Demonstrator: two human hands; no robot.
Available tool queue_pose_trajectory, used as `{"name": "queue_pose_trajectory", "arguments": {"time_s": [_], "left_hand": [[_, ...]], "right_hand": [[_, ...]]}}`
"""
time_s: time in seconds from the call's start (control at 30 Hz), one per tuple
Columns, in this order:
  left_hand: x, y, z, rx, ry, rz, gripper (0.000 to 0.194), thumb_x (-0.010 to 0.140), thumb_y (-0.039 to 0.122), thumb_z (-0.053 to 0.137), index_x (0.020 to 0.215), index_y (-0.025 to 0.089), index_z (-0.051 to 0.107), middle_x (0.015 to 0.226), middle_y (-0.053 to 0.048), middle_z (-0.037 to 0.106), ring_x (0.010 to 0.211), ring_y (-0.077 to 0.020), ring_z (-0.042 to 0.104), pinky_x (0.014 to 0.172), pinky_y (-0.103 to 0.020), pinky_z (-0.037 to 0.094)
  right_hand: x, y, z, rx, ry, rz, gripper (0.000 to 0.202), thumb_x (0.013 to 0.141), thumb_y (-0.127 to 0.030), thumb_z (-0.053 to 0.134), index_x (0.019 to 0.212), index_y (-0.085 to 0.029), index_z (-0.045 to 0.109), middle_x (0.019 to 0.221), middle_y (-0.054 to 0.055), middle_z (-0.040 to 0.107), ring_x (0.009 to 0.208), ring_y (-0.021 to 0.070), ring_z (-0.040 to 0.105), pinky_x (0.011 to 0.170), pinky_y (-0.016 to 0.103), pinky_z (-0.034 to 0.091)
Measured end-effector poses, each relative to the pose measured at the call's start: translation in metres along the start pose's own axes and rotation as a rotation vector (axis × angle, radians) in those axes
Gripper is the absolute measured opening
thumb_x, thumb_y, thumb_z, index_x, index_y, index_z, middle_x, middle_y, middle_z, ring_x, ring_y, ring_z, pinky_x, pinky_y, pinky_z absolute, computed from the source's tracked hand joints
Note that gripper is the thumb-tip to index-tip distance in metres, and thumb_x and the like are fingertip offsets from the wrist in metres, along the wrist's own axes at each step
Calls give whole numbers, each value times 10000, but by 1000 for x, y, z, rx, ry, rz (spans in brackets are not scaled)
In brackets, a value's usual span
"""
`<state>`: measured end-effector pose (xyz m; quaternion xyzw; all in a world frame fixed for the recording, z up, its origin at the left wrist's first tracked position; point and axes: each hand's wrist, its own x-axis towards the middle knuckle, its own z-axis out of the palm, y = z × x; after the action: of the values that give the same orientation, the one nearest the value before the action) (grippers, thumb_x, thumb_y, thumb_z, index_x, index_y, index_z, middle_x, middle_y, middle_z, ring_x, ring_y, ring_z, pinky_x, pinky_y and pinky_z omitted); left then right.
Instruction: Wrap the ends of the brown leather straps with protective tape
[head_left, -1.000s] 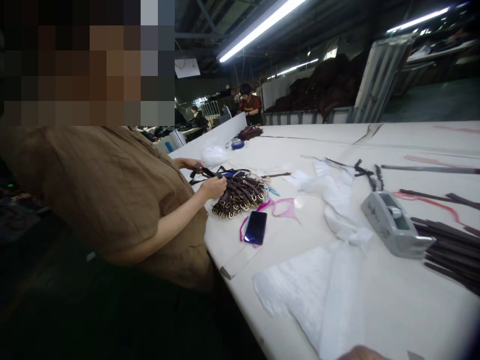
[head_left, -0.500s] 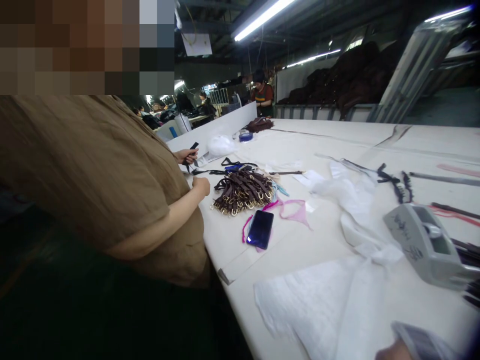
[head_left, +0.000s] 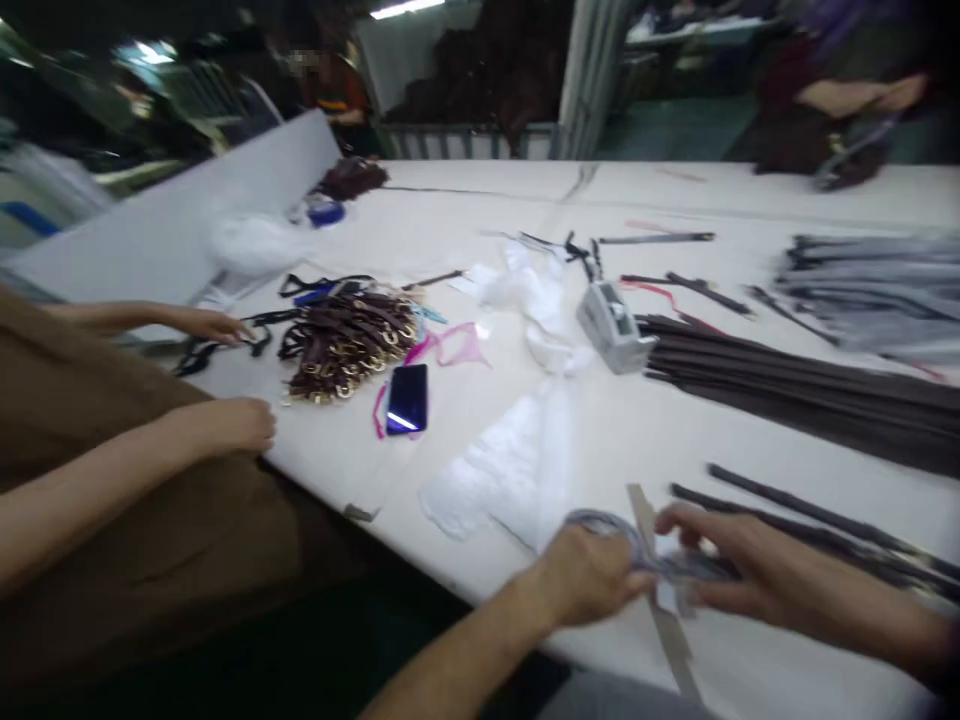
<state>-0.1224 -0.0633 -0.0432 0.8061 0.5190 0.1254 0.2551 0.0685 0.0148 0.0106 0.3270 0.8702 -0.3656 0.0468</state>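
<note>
My left hand is closed around a greyish see-through bundle, plastic by its look, whose exact kind is blurred. The fingers of my right hand curl around the other end of this bundle, beside a small white piece. Below both hands, a flat brown strip runs toward the table's front edge. Dark straps with metal ends lie just beyond my right hand. To the left of the hands spreads a white cloth-like sheet.
A co-worker's hands are at the left, near brown straps with gold hooks. A phone, a grey tape dispenser and long dark strips lie on the white table. Another person stands across it at right.
The view has swung right and down. Both my hands are now in view, together at the see-through bundle; before, only one hand's edge showed. The co-worker's far hand has lowered to the black straps.
</note>
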Motion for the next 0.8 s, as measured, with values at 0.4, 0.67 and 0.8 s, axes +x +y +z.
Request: {"name": "queue_pose_trajectory", "arguments": {"time_s": [0.4, 0.67, 0.8], "left_hand": [[-7, 38, 9, -1676, -252, -209, 569, 839, 572, 347, 664, 88, 589, 321, 49, 396, 223, -54, 286, 308, -187, 265], [15, 60, -19, -2285, -11, -381, 617, 937, 443, 198, 672, 72, 613, 311, 85, 318, 227, -30, 281, 513, -213, 465], [29, 73, -32, -2285, 249, -254, 428, 941, 321, 306, 799, 71, 624, 392, 91, 400, 279, -7, 339, 689, -245, 515]], "right_hand": [[-20, 19, 16, 274, 244, -97, 438, 941, -436, 258, 986, -159, 595, 657, 14, 589, 560, 117, 536, 523, 217, 398], [-35, 52, 56, 0, 774, -216, 323, 900, -237, 433, 1219, -201, 472, 1061, 106, 636, 941, 194, 613, 809, 319, 493], [-40, 42, 67, 93, 810, -16, 257, 929, -257, 340, 1086, -167, 522, 794, 62, 663, 671, 154, 635, 623, 256, 500]]}}
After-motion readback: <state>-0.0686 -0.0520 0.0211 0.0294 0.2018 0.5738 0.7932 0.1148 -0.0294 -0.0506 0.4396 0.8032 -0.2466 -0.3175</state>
